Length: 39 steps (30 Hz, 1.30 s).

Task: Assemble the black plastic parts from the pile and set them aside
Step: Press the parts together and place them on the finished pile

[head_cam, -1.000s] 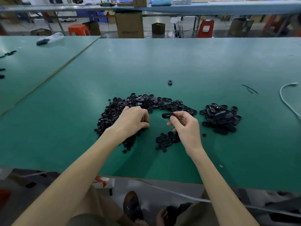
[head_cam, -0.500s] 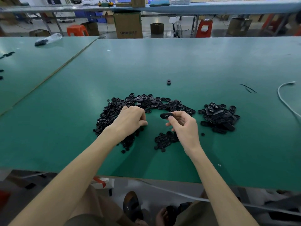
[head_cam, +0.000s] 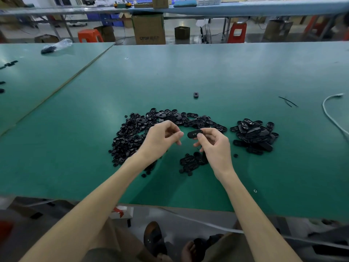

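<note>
Left hand [head_cam: 160,140] has been lifted off the pile of black plastic parts [head_cam: 130,135], where it rested 1.0 s ago, and brought toward the right hand [head_cam: 215,146]. Both hands are now held just above the green bench [head_cam: 226,72], close together but not touching. Left fingers [head_cam: 177,134] are curled, with thumb and forefinger drawn together; whether a small piece is pinched between them cannot be told. One black oval part [head_cam: 193,133] is pinched at its right end between the right thumb and forefinger, held roughly level, its free end pointed at the left fingertips with a narrow gap between. Remaining right fingers are loosely curled below it. The pile is spread in an arc to the left of the hands and beyond them. A small cluster of oval parts [head_cam: 189,162] lies on the bench below the hands. A separate heap of parts [head_cam: 255,137] sits to the right, apart from the arc. A single black piece [head_cam: 196,95] lies alone farther back, and a white cable [head_cam: 329,116] is seen at the right edge.
</note>
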Motion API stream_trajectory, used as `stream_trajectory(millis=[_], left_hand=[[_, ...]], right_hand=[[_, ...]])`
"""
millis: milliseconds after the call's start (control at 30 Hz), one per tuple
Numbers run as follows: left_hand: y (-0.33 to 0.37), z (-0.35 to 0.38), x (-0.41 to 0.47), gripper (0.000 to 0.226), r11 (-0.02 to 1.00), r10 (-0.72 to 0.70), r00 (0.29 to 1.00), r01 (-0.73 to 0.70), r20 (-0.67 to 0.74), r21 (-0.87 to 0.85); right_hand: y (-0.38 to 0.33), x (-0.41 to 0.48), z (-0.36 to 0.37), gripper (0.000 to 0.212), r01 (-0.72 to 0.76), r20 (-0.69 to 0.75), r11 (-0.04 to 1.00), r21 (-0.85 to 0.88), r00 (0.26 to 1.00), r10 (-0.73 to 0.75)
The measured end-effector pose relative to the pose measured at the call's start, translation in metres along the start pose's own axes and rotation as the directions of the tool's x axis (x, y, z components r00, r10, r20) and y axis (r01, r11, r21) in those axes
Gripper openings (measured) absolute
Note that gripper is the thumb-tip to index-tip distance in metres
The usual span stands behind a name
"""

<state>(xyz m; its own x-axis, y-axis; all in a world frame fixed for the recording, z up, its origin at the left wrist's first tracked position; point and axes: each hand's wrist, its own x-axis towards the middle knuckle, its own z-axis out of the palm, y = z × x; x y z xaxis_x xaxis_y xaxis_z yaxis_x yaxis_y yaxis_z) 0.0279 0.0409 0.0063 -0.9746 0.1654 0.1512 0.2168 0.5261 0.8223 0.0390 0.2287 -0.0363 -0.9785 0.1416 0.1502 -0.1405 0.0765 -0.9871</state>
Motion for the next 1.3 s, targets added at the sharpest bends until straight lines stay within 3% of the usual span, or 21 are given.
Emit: stream_trajectory(millis=[133,200,367,900,1300], left_hand=[[-0.002,0.018,-0.002,0.010,0.892,-0.123,0.992,0.093,-0.040,-0.443],[-0.003,0.025,-0.002,0.012,0.847,-0.157,0.986,0.105,-0.057,-0.522],[-0.008,0.038,-0.001,0.018,0.890,-0.127,0.986,0.064,-0.110,-0.452],[-0.015,0.044,-0.010,0.012,0.864,-0.107,0.980,0.010,-0.165,-0.504],[-0.016,0.049,-0.008,0.016,0.947,-0.057,0.983,-0.003,-0.177,-0.321]], right_hand=[[0.000,0.001,0.000,0.009,0.001,-0.021,1.000,-0.002,1.000,-0.001],[0.000,0.001,-0.001,0.011,0.003,-0.032,1.000,-0.001,0.999,-0.003],[0.001,0.001,-0.001,0.017,0.018,-0.034,1.000,0.007,0.999,-0.018],[-0.003,0.000,-0.002,0.029,0.039,-0.074,0.999,-0.024,0.996,-0.041],[-0.004,-0.002,0.000,0.026,0.025,-0.070,0.997,0.079,0.997,-0.020]])
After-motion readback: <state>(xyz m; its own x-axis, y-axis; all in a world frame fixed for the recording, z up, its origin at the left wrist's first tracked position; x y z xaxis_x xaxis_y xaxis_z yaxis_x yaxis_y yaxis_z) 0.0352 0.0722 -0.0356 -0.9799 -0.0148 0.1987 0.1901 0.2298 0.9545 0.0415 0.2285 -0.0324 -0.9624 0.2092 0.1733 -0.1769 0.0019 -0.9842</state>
